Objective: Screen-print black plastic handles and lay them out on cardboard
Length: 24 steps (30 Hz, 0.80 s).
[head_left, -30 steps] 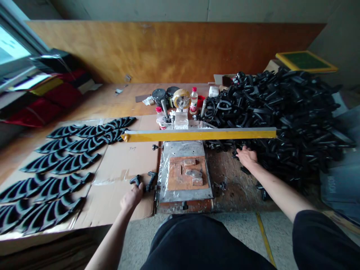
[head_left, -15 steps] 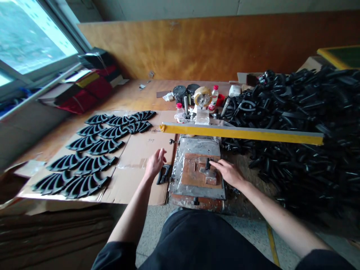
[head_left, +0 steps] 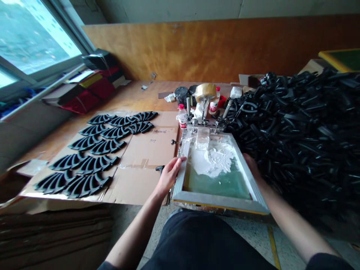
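A screen printing frame (head_left: pixel 222 204) lies lowered over the base in front of me, its grey metal border around a green mesh (head_left: pixel 219 183). White paste (head_left: pixel 216 159) is smeared over the upper mesh, and a pale block-like squeegee (head_left: pixel 203 137) rests at the top. My left hand (head_left: pixel 170 174) is closed at the frame's left side, thumb on the border. My right hand (head_left: pixel 251 165) is by the right side, blurred, its fingers hidden behind the border. Just left of my left hand, a black plastic part (head_left: pixel 159 168) lies partly covered on the cardboard.
Rows of black curved parts (head_left: pixel 95 163) lie on cardboard (head_left: pixel 149 150) at left. A large heap of black parts (head_left: pixel 295 131) fills the right. Bottles (head_left: pixel 182 117), dark jars (head_left: pixel 181 95) and a tape roll (head_left: pixel 205 92) stand behind the frame.
The printing frame has swung down from its raised position and covers the base plate. My right hand has left the small black part there and moved to the frame's right side; my left moved right.
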Motion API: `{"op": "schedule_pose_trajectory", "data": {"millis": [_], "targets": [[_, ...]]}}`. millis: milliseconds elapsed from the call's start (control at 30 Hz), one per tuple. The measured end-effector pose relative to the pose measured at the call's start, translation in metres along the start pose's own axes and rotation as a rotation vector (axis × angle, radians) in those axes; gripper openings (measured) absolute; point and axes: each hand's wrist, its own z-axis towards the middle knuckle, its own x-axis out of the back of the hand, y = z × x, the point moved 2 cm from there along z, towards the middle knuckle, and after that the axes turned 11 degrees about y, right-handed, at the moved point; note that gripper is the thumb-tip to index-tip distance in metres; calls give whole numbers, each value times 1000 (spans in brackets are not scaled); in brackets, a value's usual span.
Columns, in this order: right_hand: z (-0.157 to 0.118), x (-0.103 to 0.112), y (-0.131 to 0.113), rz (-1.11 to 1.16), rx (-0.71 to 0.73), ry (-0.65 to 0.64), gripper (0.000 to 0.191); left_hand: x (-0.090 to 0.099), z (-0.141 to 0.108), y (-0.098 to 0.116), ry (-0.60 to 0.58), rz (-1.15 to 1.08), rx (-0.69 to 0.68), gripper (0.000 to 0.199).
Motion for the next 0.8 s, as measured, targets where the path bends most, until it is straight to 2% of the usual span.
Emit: {"op": "schedule_pose_trajectory", "data": {"millis": [67, 100, 167, 233, 300, 367, 433, 467, 567, 633, 700, 800], "targets": [[19, 10, 3, -38, -73, 134, 38, -4, -6, -36, -6, 75, 93, 58], [31, 11, -5, -39, -56, 182, 37, -7, -6, -52, -3, 120, 114, 62], [55, 5, -39, -19, 68, 208, 55, -12, -4, -74, 12, 228, 117, 65], [74, -10, -81, -15, 217, 123, 67, -16, 1, -85, 14, 326, 103, 62], [82, -27, -112, -35, 286, -26, 51, -18, 4, -88, 2, 399, 95, 57], [75, -39, -126, -48, 308, -168, 26, -17, 6, -87, -11, 436, 90, 55], [54, -43, -126, -31, 368, -253, 5, -16, 6, -85, -16, 440, 89, 54], [41, -41, -124, -9, 431, -277, 4, -15, 6, -85, -15, 433, 91, 54], [10, -26, -114, 73, 668, -336, 17, -15, 6, -88, -15, 419, 108, 55], [4, -17, -110, 112, 754, -402, 21, -15, 6, -90, -13, 414, 114, 56], [8, -14, -111, 120, 742, -435, 19, -15, 6, -91, -10, 396, 104, 55], [11, -19, -114, 82, 660, -318, 17, -14, 5, -89, 4, 356, 97, 55]]}}
